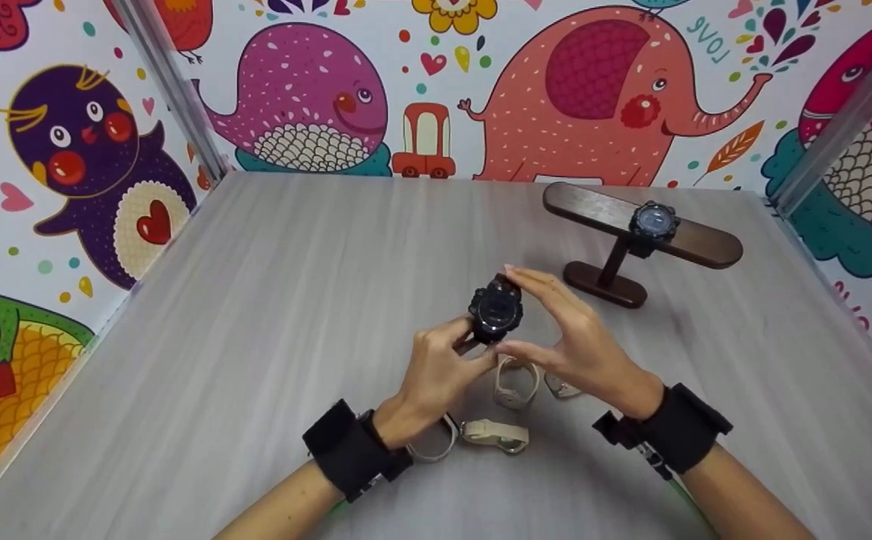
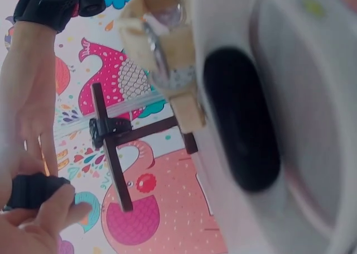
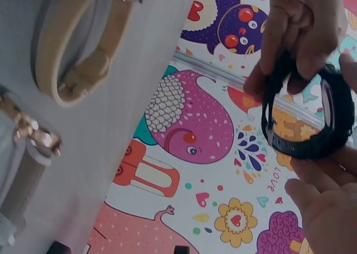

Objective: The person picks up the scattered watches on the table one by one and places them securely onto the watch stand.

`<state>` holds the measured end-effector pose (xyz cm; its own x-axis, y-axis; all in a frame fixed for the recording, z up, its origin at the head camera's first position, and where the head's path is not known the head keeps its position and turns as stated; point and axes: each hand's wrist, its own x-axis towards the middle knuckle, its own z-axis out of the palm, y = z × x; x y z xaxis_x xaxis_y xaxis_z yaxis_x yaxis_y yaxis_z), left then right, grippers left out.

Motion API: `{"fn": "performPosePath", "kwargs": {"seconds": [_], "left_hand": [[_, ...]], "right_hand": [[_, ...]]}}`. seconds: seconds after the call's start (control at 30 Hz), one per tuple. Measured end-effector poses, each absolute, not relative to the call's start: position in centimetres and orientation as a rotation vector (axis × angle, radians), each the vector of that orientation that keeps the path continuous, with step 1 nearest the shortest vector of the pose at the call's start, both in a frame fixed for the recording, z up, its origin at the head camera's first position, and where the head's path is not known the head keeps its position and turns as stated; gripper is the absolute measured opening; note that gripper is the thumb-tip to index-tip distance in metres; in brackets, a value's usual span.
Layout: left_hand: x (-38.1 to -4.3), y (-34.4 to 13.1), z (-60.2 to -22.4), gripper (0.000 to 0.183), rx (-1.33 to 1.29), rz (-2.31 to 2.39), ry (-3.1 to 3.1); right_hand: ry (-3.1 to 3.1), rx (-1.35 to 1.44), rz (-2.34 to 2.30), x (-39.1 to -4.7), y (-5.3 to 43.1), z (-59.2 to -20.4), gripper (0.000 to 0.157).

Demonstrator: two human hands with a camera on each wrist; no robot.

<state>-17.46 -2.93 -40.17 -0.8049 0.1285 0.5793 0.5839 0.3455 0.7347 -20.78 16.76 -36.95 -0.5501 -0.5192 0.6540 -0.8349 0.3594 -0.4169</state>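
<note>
A black digital wristwatch (image 1: 497, 309) is held up over the table by my left hand (image 1: 432, 371), whose fingers grip its strap from behind and below. Around its other side reaches my right hand (image 1: 593, 352), fingers extended, with a fingertip at the strap's top end and the thumb close to its lower end. The right wrist view shows the strap (image 3: 301, 148) as a closed loop. Further back on the right, another black watch (image 1: 655, 221) is strapped around the crossbar of a dark wooden T-shaped stand (image 1: 705, 244).
Below my hands lie a beige-strapped watch (image 1: 516, 382), a cream-strapped watch (image 1: 492, 433), a partly hidden watch (image 1: 561, 386) and a white band (image 1: 436, 448) with a black oval face (image 2: 241, 120). Printed cartoon panels (image 1: 436, 82) wall the table (image 1: 316, 255) at the back and sides.
</note>
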Motion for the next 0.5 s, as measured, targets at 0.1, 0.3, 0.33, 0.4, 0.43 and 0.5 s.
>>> {"fn": "performPosePath", "kwargs": {"seconds": [0.1, 0.3, 0.33, 0.4, 0.43, 0.5], "left_hand": [[-17.5, -3.4, -40.2, 0.016, -0.655, -1.466, -2.182], [-17.3, -3.9, -40.1, 0.015, -0.739, -1.489, -2.222], [-17.3, -4.0, -40.1, 0.016, -0.754, -1.49, -2.233], [-17.2, -4.1, -40.1, 0.018, -0.79, -1.489, -2.249], [-17.2, -4.1, -40.1, 0.019, -0.808, -1.49, -2.256], [-17.1, -4.2, -40.0, 0.021, -0.845, -1.504, -2.262]], "right_hand": [[-2.211, 1.244, 0.985, -21.3, 17.8, -36.2, 0.088], [-2.286, 1.342, 0.885, -22.6, 19.6, -34.4, 0.086], [-2.311, 1.364, 0.877, -22.7, 19.7, -34.1, 0.085], [-2.35, 1.414, 0.847, -23.0, 19.9, -33.8, 0.082], [-2.373, 1.434, 0.833, -23.2, 19.9, -33.7, 0.08], [-2.417, 1.457, 0.81, -23.3, 19.9, -33.7, 0.074]]}}
